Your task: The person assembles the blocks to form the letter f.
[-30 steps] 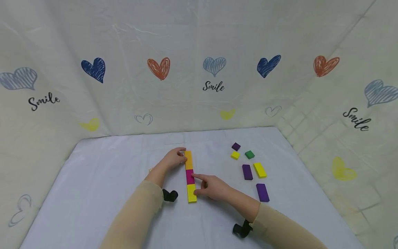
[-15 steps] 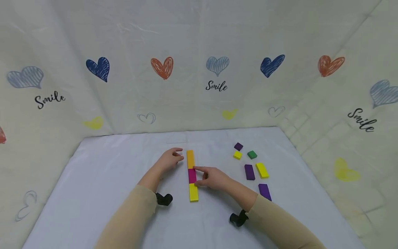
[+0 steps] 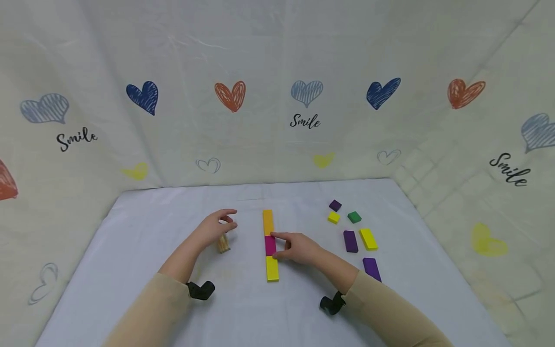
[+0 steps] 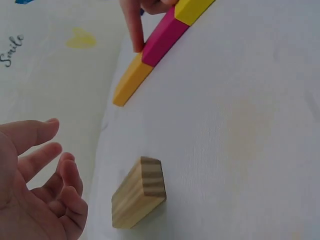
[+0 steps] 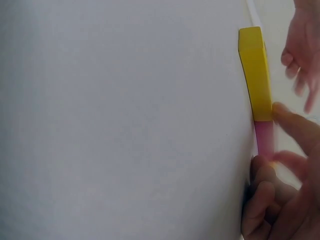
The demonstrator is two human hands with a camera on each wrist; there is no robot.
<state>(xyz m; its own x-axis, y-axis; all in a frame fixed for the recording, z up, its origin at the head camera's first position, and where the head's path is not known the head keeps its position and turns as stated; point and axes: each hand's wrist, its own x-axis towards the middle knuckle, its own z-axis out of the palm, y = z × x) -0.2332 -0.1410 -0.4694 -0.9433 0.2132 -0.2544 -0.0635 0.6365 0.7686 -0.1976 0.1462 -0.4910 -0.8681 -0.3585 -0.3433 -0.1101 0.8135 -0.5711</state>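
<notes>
Three smooth, glossy blocks lie end to end in a straight row on a white worktop [image 3: 130, 241], just below the centre of the head view: an orange block [image 3: 268, 221] at the 12 o'clock end, a shorter pink block [image 3: 270, 246] in the middle and a yellow block [image 3: 272, 270] at the 6 o'clock end. At the row's 3 o'clock side, the right hand [image 3: 299, 248] touches it with index finger and thumb, its grip spread apart along the pink block rather than wrapped round it. Towards 9 o'clock, well apart from the row, the left hand [image 3: 213, 229] holds nothing, its grip apart and the fingers loosely bent. Six loose blocks [image 3: 350, 241] in purple, yellow and green lie from 2 to 4 o'clock of the row. The left wrist view shows a wood block [image 4: 139, 195] with striped grain, which the left hand partly covers in the head view; it also cuts off the right hand and yellow block at 12 o'clock. In the right wrist view the pink block is blurred and fingers hide nearly all the orange block.
</notes>
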